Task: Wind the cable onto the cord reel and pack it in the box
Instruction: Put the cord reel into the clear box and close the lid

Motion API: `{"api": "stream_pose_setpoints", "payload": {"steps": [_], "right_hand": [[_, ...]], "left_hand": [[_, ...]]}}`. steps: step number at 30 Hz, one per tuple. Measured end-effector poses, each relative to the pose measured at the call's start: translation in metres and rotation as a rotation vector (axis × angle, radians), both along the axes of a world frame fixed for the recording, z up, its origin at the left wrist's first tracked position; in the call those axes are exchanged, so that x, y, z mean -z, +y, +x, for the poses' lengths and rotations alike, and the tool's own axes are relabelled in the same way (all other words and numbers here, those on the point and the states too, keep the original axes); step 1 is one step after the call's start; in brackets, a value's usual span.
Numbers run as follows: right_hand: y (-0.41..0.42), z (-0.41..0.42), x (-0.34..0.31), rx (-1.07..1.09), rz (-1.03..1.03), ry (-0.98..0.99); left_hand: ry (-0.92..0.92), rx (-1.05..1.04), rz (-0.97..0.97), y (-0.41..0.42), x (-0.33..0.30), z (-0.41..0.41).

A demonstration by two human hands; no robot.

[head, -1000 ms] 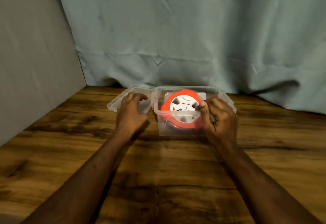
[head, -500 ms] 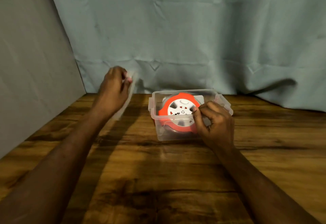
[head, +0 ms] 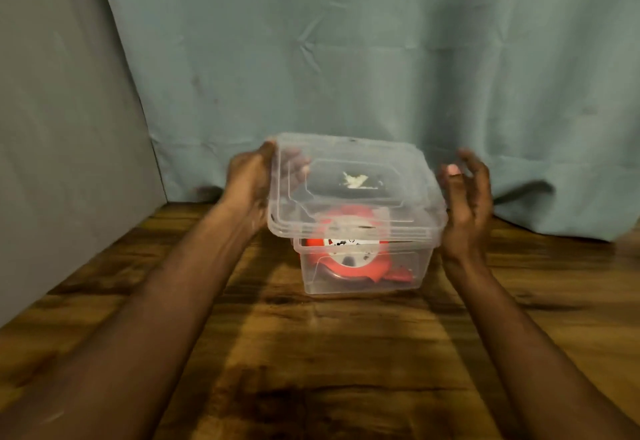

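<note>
A clear plastic box (head: pixel 363 278) stands on the wooden table in the middle of the view. Inside it lies the orange and white cord reel (head: pixel 349 259), seen through the walls. A clear lid (head: pixel 353 190) hovers just above the box, tilted with its far edge higher. My left hand (head: pixel 251 185) grips the lid's left edge, fingers under it. My right hand (head: pixel 467 204) is beside the lid's right edge with fingers spread, close to it but apart. The cable itself is not clearly visible.
The wooden table (head: pixel 329 353) stretches toward me. A blue-green curtain (head: pixel 346 59) hangs right behind the box, and a grey panel (head: pixel 62 128) closes off the left side.
My left hand has carried the lid from the left side over to above the box. My right hand has left the box's front rim and moved up to the lid's right side.
</note>
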State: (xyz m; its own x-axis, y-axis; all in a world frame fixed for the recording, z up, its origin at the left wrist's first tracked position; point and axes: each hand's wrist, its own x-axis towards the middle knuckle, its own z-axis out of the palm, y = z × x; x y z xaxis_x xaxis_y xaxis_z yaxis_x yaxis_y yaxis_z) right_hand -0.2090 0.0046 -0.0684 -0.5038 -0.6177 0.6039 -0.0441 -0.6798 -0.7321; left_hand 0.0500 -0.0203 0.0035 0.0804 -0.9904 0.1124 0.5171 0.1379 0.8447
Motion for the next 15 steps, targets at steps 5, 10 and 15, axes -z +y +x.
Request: {"api": "stream_pose_setpoints", "payload": {"steps": [5, 10, 15], "right_hand": [[-0.014, -0.006, 0.003, -0.068, 0.379, 0.193], [-0.026, -0.009, 0.006, 0.070, 0.608, 0.357], [-0.031, -0.009, 0.001, 0.102, 0.770, 0.695]], "left_hand": [[-0.286, -0.271, 0.084, -0.026, 0.055, -0.018], [-0.787, -0.286, 0.066, -0.039, 0.072, -0.021], [-1.007, -0.171, 0.060, -0.051, 0.073, -0.011]]}}
